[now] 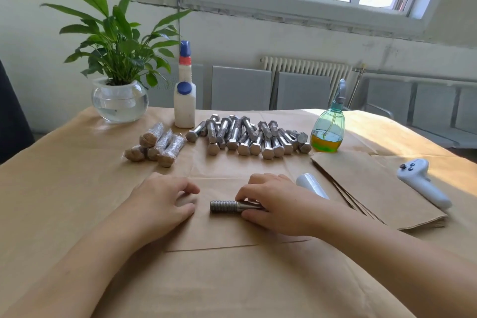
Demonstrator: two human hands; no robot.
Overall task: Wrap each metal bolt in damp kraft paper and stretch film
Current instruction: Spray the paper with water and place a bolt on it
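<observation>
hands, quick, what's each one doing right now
Left hand: open, holding nothing, fingers resting on the paper.
Right hand: fingers curled round the bolt lying on the paper.

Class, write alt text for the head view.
The right hand grips a bolt on kraft paper; the left hand rests beside it. Behind lie loose bolts, wrapped bolts, a spray bottle and a film roll.
</observation>
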